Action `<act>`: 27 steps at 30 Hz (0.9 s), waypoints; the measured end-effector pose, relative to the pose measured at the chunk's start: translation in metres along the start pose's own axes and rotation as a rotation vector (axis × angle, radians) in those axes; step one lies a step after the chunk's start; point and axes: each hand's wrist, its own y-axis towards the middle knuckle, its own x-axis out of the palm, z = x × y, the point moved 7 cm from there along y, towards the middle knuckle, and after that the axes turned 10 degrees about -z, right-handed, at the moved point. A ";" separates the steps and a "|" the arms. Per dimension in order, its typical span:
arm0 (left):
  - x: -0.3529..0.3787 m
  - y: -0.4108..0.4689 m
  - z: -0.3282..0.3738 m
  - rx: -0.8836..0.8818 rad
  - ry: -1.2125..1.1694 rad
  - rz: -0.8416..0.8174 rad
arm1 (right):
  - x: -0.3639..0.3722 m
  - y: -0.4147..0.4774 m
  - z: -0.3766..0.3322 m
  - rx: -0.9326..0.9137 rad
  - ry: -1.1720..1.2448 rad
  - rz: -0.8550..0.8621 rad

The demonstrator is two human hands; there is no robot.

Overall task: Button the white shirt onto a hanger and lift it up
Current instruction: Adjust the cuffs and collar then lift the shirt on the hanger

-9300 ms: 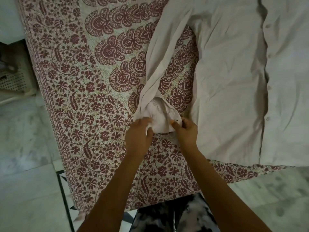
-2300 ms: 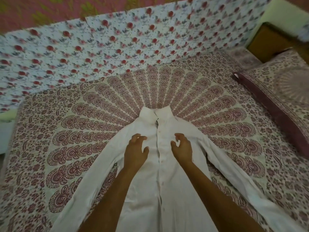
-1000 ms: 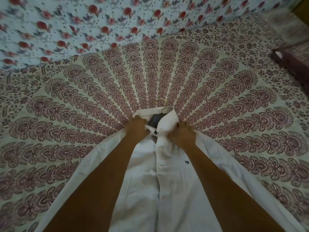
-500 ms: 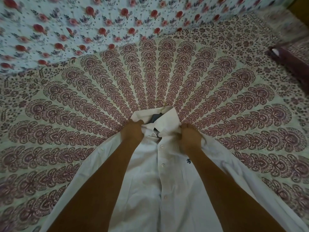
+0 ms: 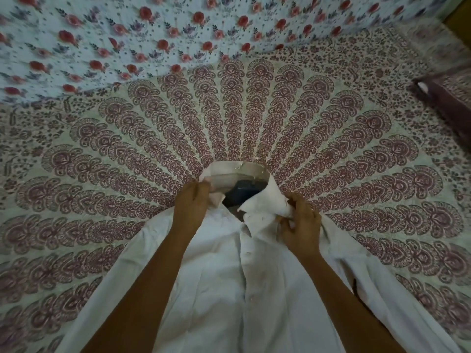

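Observation:
The white shirt (image 5: pixel 229 289) lies front-up on the patterned bedspread, its placket buttoned down the middle and its sleeves spread to both sides. Its collar (image 5: pixel 262 205) stands open at the top, and a dark label shows inside the neck. A thin metal hanger hook (image 5: pixel 256 159) pokes out just beyond the collar; the hanger's body is hidden under the cloth. My left hand (image 5: pixel 192 202) pinches the left collar flap. My right hand (image 5: pixel 299 220) grips the right collar flap and the cloth beside it.
The bedspread (image 5: pixel 356 154) with its maroon fan pattern covers the bed all around the shirt. A floral sheet (image 5: pixel 153 34) rises along the far side. A maroon pillow (image 5: pixel 448 98) lies at the right edge.
Both hands went from the sleeve cuff to the collar. In the last second the collar has been pulled wider open, and my right hand has taken hold of the right flap.

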 end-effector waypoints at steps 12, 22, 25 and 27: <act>0.005 -0.091 -0.008 -0.181 0.149 -0.077 | 0.001 -0.082 -0.011 0.031 0.018 -0.286; 0.013 -0.118 -0.033 -0.199 -0.068 -0.053 | 0.032 -0.108 -0.041 0.276 0.114 -0.393; 0.015 -0.112 -0.034 -0.192 -0.107 -0.064 | 0.031 -0.103 -0.041 0.273 0.113 -0.315; 0.014 -0.107 -0.038 -0.214 -0.140 -0.074 | 0.017 -0.094 -0.038 0.268 0.198 -0.173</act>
